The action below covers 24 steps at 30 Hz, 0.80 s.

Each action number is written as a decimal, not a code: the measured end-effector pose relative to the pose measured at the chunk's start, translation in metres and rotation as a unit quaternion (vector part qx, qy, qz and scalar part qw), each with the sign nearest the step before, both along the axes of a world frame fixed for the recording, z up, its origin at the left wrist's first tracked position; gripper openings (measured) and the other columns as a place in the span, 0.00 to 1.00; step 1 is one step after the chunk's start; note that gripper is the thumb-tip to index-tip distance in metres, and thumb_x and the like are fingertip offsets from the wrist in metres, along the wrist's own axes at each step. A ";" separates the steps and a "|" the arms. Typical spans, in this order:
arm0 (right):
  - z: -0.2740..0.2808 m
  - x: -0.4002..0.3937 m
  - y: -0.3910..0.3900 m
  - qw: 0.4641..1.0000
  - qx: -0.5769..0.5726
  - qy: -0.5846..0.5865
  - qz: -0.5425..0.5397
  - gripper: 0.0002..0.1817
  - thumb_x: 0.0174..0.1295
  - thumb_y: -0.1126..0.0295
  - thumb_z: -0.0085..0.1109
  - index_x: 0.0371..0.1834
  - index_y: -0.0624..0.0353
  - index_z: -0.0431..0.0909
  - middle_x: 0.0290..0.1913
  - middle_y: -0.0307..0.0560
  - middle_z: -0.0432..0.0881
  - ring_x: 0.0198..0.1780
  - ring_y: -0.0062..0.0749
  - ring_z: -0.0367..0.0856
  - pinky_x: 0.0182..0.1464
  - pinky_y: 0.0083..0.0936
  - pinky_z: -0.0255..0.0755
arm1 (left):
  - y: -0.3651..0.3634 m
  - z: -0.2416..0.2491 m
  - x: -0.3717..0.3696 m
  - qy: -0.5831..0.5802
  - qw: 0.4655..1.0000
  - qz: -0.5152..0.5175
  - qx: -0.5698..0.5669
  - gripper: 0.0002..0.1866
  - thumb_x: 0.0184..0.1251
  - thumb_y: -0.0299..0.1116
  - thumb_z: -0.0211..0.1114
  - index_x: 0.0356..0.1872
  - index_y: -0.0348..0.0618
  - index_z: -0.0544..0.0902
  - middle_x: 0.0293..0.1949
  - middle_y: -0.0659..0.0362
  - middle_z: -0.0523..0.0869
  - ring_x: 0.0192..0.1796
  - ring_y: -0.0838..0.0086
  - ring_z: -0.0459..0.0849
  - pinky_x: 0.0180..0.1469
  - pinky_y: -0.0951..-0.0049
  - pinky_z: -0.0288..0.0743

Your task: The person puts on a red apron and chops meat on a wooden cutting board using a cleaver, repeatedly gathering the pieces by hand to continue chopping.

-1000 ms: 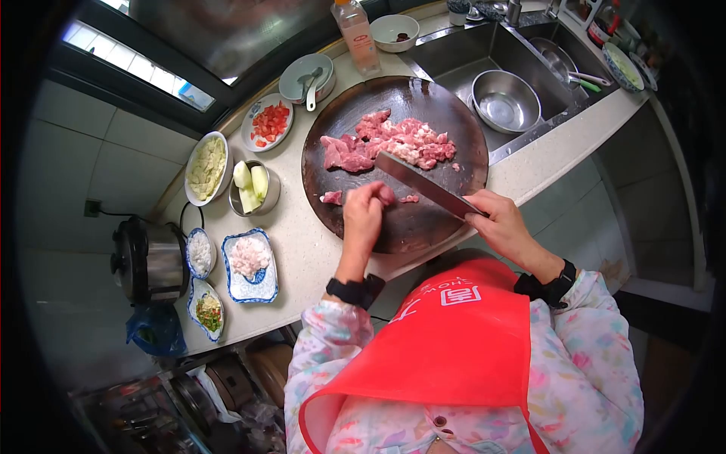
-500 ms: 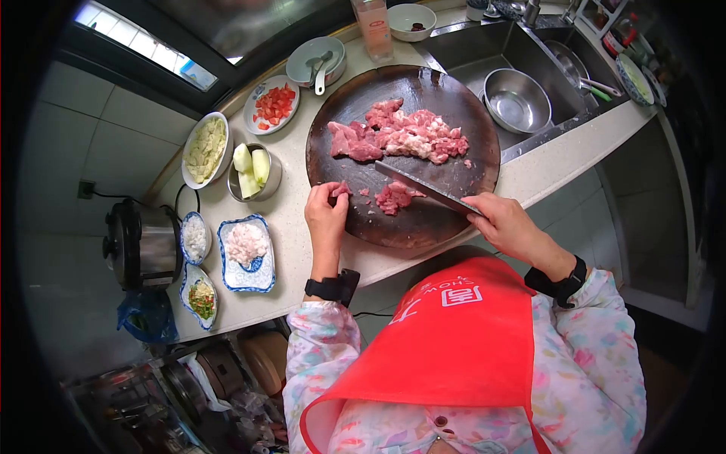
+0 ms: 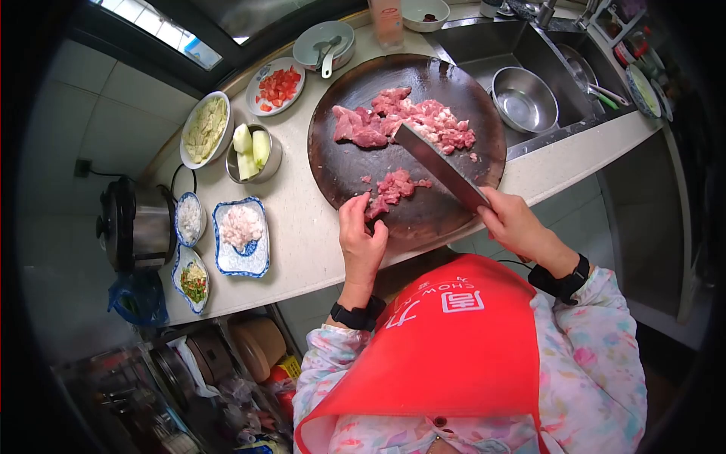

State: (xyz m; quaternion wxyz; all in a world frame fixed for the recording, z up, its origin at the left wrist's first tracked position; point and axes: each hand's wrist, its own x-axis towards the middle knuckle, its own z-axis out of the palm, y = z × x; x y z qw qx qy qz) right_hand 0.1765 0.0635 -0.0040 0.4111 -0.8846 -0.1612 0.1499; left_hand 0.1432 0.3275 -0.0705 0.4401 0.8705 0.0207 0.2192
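On the round wooden chopping board [image 3: 333,163] lies a larger heap of raw meat [image 3: 435,125], with a thicker uncut chunk at its left end. Nearer to me is a small pile of chopped meat [image 3: 397,185]. My left hand [image 3: 363,238] is at the board's near edge, fingers and thumb apart, fingertips touching the left side of the small pile. My right hand [image 3: 518,227] grips the handle of a cleaver [image 3: 442,166]. Its blade is raised over the board, right of the small pile, with its far tip in front of the larger heap.
Left of the board stand a plate of diced tomato [image 3: 277,87], a metal bowl [image 3: 265,168] with peeled green pieces, and a blue-rimmed dish [image 3: 257,261] of pale minced food. The sink [image 3: 484,53], holding a metal bowl [image 3: 524,100], is at the right.
My left hand has moved right, bringing its meat piece to the small pile, and its fingers have spread. The cleaver has lifted off and shifted right, turning steeper.
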 end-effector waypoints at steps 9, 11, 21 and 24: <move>0.010 -0.004 0.024 0.979 0.024 -0.174 0.104 0.17 0.61 0.76 0.56 0.54 0.62 0.75 0.37 0.58 0.82 0.36 0.55 0.83 0.38 0.42 0.77 | -0.004 -0.015 0.004 -0.031 0.999 0.016 0.016 0.06 0.55 0.20 0.68 0.34 0.38 0.82 0.38 0.55 0.81 0.33 0.69 0.80 0.34 0.73 0.74; 0.013 -0.009 0.038 0.969 -0.011 -0.191 0.158 0.20 0.57 0.79 0.55 0.55 0.64 0.73 0.37 0.55 0.82 0.36 0.50 0.83 0.36 0.41 0.78 | -0.005 -0.012 0.003 -0.049 0.996 0.039 0.064 0.05 0.54 0.20 0.68 0.33 0.38 0.83 0.38 0.51 0.81 0.39 0.56 0.80 0.43 0.61 0.76; 0.029 -0.012 0.046 0.939 -0.159 -0.148 0.266 0.22 0.51 0.77 0.58 0.51 0.69 0.68 0.39 0.56 0.78 0.33 0.50 0.83 0.31 0.39 0.77 | -0.005 -0.031 0.000 -0.084 0.993 0.022 0.083 0.15 0.51 0.22 0.70 0.43 0.40 0.86 0.40 0.48 0.83 0.44 0.49 0.81 0.47 0.56 0.76; 0.037 -0.008 0.046 0.932 -0.186 -0.139 0.279 0.20 0.52 0.76 0.58 0.48 0.68 0.68 0.38 0.56 0.78 0.31 0.50 0.83 0.29 0.39 0.77 | -0.007 -0.030 0.001 -0.076 0.994 0.029 0.073 0.16 0.51 0.22 0.70 0.43 0.40 0.85 0.41 0.48 0.83 0.45 0.48 0.81 0.48 0.55 0.76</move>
